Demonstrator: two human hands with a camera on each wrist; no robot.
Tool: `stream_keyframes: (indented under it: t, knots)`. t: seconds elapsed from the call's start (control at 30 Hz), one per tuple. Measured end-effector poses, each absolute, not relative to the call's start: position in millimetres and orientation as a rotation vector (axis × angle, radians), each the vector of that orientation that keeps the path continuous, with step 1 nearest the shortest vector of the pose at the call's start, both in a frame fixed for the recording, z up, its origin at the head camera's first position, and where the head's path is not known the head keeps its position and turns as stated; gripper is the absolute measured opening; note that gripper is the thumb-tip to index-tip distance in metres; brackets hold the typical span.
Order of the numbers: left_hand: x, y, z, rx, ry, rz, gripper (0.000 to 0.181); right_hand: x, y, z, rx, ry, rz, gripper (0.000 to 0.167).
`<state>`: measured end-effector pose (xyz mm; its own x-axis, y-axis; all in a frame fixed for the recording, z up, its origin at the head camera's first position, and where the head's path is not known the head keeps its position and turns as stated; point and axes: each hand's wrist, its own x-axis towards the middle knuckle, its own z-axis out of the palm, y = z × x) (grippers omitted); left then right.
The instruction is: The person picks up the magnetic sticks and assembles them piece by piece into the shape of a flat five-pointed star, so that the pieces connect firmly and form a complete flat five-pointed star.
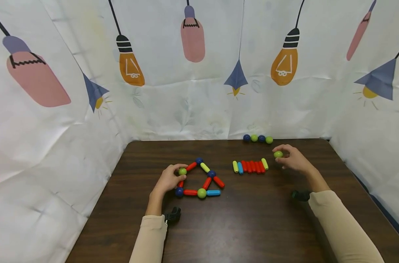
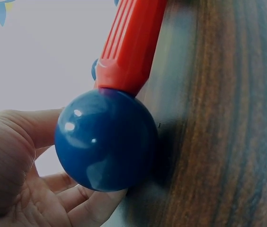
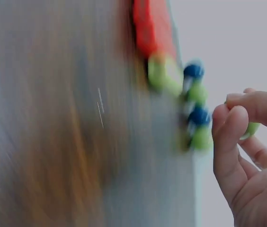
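Observation:
My left hand (image 1: 167, 179) holds the green ball (image 1: 183, 171) at the left corner of a joined shape of rods and balls. That shape has blue balls (image 1: 211, 174), red rods (image 1: 190, 192), a yellow-green rod (image 1: 204, 167) and a blue rod (image 1: 213, 193). In the left wrist view a blue ball (image 2: 106, 140) with a red rod (image 2: 132, 42) stands large in front of the left hand (image 2: 39, 175). My right hand (image 1: 293, 159) pinches a green ball (image 1: 278, 154) above the table's right side; in the right wrist view fingers partly hide this ball (image 3: 250, 130).
A row of loose rods (image 1: 251, 167), red, blue and yellow-green, lies between the shape and my right hand. Several blue and green balls (image 1: 261, 138) line the far edge of the brown table (image 1: 245, 226). A printed cloth (image 1: 199, 102) hangs behind.

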<state>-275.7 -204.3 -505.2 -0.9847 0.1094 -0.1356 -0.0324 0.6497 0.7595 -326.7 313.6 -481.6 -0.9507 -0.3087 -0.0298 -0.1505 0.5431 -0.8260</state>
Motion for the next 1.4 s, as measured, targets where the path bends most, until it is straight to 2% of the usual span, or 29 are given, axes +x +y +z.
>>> stream_keyframes:
  t: [0.33, 0.63, 1.4]
  knots:
    - [-277.1, -206.5, -505.5, 0.066, 2.689, 1.237, 0.044, -277.0, 224.4, -497.0, -0.636, 2.368, -1.516, 0.037]
    - [-278.8, -206.9, -505.2, 0.081, 2.693, 1.241, 0.044, -265.9, 169.4, -514.1, -0.711, 2.245, -1.403, 0.038]
    - [-279.1, -207.2, -507.3, 0.091, 2.695, 1.238, 0.044, -261.6, 139.0, -518.3, -0.659, 2.171, -1.339, 0.030]
